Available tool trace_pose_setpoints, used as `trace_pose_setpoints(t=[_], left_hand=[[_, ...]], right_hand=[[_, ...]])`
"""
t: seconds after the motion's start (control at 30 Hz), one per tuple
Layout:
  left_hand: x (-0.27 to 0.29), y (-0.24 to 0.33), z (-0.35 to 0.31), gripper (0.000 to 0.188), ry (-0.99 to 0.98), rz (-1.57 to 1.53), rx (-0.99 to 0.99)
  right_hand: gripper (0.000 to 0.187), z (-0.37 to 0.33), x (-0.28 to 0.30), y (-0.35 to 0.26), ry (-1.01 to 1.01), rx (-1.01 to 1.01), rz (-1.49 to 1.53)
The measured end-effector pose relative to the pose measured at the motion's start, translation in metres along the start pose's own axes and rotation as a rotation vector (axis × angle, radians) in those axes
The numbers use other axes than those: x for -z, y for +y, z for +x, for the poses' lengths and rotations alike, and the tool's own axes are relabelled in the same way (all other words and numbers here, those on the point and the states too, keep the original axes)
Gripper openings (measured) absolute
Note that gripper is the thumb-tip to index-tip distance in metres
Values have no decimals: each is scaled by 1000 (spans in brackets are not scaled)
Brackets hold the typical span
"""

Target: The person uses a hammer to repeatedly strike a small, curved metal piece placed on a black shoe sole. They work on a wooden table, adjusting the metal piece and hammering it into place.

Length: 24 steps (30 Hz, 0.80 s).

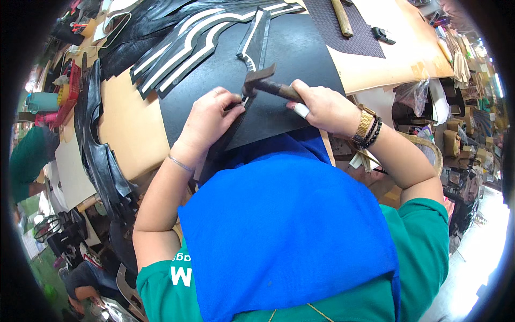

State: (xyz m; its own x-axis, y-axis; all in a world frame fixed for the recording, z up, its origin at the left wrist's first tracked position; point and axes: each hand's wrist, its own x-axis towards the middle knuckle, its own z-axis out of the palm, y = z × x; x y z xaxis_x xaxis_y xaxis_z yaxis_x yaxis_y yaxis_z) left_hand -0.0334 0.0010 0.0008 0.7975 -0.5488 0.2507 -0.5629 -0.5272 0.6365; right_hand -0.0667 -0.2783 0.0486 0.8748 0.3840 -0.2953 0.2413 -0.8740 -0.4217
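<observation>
My right hand [326, 109] is closed around the handle of a hammer [276, 88], with a white wrap on one finger. The hammer's head is over a narrow black leather piece [256, 40] with a white strip along its edge. Close beside the head, my left hand [210, 117] pinches the near end of this piece, its thumb and fingertips together. Underneath lies a smooth black board [303, 59]. Part of the leather's near end is hidden by the hammer and my fingers.
Several black leather pieces with white strips [185, 51] lie at the far left of the board. Long black leather [94, 123] drapes over the table's left side. Another hammer [342, 19] rests on a dark textured mat [354, 40]. A red basket [70, 94] stands left, near another person's green sleeve [29, 153].
</observation>
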Motion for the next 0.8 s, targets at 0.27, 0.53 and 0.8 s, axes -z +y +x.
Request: trace_pose_setpoints(t=[0.27,0.53,0.8], left_hand=[[12,5,-6,16,-132,180,52],[6,3,-12,14,-74,302,-78],[13,4,-10,12,-113,247,-3]], right_hand=[[33,1,5,-6,189,141,63],[32,-3,-2,-13,95,68,7],[31,-4,7,-18,166,138,82]])
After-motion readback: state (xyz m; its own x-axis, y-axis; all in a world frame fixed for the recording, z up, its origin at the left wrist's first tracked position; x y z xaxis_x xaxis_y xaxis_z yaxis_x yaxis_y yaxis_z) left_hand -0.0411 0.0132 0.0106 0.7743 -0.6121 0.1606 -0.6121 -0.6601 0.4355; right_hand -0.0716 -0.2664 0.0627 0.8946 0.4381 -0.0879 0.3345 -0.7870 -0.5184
